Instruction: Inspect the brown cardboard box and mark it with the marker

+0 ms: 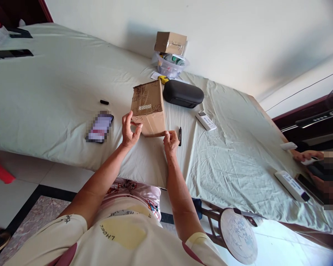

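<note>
A brown cardboard box (148,99) with dark scribbles, clear tape and a dotted white label stands on the cloth-covered table in front of me. At its near left edge is my left hand (130,131), index finger on the upper corner and thumb against the near side. My right hand (171,142) has its fingers curled and pinches the lower near right corner. A black marker (180,136) without its cap lies just right of that hand. Its likely cap, a small black cylinder (104,102), rests farther left, above a phone (100,127) with a lit screen.
A black hard case (183,93) lies behind the box, with a yellow tape measure (163,79) near it. Farther back, a plastic basket (170,68) carries another carton (170,42). A white device (206,121) lies right. Another person's hand (308,156) shows at far right; a stool (238,236) stands below.
</note>
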`<state>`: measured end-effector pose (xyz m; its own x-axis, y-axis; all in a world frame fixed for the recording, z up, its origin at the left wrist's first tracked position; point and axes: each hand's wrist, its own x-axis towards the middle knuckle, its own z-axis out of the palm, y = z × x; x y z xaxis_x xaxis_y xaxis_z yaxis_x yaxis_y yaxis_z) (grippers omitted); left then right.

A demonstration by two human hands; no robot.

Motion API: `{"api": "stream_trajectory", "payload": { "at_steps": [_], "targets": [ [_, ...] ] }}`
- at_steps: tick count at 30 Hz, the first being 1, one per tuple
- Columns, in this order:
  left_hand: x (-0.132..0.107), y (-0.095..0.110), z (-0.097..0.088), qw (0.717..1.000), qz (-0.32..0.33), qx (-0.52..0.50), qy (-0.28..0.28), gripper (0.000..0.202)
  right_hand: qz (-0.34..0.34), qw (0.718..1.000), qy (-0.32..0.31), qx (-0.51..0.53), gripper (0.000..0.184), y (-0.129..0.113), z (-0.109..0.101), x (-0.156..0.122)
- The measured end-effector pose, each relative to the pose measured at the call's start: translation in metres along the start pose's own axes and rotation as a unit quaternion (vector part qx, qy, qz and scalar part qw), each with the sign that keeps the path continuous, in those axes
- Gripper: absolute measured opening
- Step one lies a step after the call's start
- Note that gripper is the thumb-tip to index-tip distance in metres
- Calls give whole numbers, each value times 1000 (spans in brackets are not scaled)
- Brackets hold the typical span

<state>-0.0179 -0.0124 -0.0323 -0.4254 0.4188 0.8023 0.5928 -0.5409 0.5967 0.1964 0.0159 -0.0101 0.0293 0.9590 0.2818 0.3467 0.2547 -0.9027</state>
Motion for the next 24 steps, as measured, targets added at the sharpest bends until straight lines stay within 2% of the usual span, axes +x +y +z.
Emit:
{"api": "stream_trajectory", "payload": {
  "at_steps": [5,8,12,15,17,20,24],
  "targets": [
    [-2,-5,-1,999,6,19,-32,81,-55,995,13,-85,66,3,-1,2],
    [-3,-6,2,999,16,13,-51,88,-75,993,23,-92,65,4,0,3],
    [-6,1,12,994,17,4,-106,78,-40,997,-22,-66,67,5,4,1],
    [-8,8,17,990,23,11,-136,64,-13,996,-63,-66,76,4,6,-1],
    [-10,11,18,991,-10,16,-134,59,-8,995,-75,-66,78,4,7,-1],
    [-10,11,15,985,-102,-2,-136,57,-15,995,-71,-61,73,3,7,-1],
    [-11,8,12,974,-183,-39,-128,64,-23,997,-55,-49,73,3,5,1]
  ]
}}
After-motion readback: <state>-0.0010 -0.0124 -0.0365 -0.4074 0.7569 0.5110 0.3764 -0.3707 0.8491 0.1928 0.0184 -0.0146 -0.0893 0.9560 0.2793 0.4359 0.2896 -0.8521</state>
